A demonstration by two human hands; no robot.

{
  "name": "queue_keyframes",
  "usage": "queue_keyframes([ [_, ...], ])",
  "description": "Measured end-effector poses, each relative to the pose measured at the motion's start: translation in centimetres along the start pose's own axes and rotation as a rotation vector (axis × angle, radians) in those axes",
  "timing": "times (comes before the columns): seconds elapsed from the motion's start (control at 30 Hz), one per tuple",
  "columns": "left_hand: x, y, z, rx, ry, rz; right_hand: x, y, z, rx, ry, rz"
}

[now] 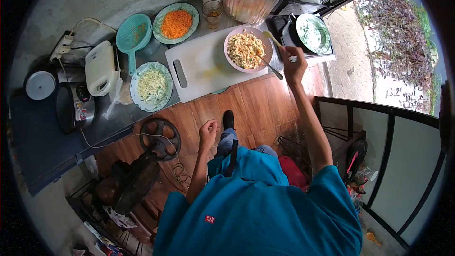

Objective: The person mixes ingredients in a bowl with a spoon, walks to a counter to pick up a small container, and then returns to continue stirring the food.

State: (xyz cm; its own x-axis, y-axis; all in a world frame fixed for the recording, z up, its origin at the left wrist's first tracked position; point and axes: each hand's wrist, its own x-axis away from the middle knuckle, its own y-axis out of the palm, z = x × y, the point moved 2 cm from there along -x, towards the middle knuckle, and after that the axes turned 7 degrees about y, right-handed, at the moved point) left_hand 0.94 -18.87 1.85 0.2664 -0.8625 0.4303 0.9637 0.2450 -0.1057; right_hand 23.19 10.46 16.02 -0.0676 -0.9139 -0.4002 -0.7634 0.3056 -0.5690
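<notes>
My right hand (pixel 295 66) is closed around a slim yellow-green utensil (pixel 274 39), perhaps a spatula, at the right rim of a pink bowl (pixel 231 60). Chopped food mixed with orange and pale pieces (pixel 245 50) fills the bowl. A metal spoon (pixel 275 71) rests in it, its handle over the near rim. The bowl stands on the right part of a white cutting board (pixel 199 68). My left hand (pixel 208 133) hangs below the counter's edge, fingers curled, with nothing visible in them.
Shredded carrot (pixel 177 24) and shredded cabbage (pixel 151 86) lie on plates beside a turquoise strainer (pixel 134 33). A drinking glass (pixel 212 15) and large glass jar (pixel 253 0) stand behind the board. Right is a stove with a green-patterned plate (pixel 313 33). A fan (pixel 160 139) is low left.
</notes>
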Motion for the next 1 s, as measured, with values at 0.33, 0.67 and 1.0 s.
queue_keyframes([
  [0.33, 0.2, 1.3, 0.6, -0.016, 0.020, -0.033, 2.7, 1.4, -1.0, 0.027, -0.190, -0.157],
  [0.67, 0.7, 1.7, -1.9, 0.015, 0.051, -0.048, 4.6, -3.0, 0.1, -0.495, 0.467, 0.073],
  [1.0, -1.5, 8.8, -10.3, -0.114, -0.279, -0.567, 32.5, -24.9, 6.7, -0.434, 1.099, 0.543],
])
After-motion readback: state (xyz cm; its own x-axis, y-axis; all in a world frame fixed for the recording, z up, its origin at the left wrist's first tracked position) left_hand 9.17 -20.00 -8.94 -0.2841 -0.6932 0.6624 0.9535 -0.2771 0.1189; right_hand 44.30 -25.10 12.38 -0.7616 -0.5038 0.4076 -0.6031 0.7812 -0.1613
